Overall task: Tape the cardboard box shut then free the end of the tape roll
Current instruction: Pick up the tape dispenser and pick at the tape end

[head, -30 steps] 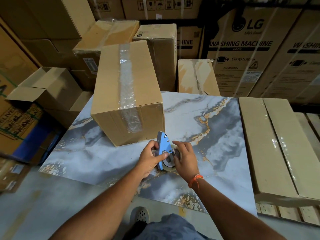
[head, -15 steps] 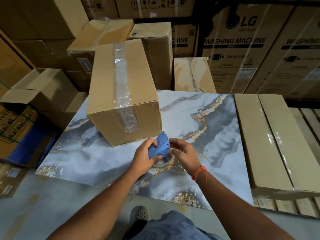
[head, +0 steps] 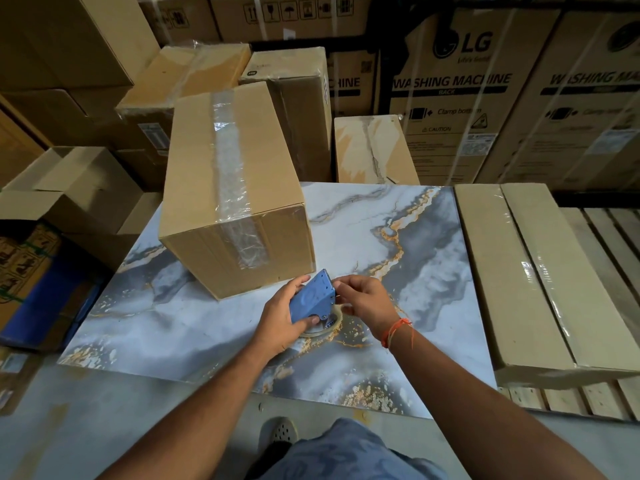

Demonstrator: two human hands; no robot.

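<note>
Dim warm indoor light, soft shadows, glare on plastic wrap, wide-angle bending at edges

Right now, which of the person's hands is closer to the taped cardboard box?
Left. The left hand grips the blue tape dispenser just below the taped cardboard box's near face. The right hand sits further right, past the box's corner, fingers at the dispenser's edge.

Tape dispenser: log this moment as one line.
box: taped shut | left hand: holds tape dispenser | right hand: fingers at its tape end | stage: freeing end
</note>
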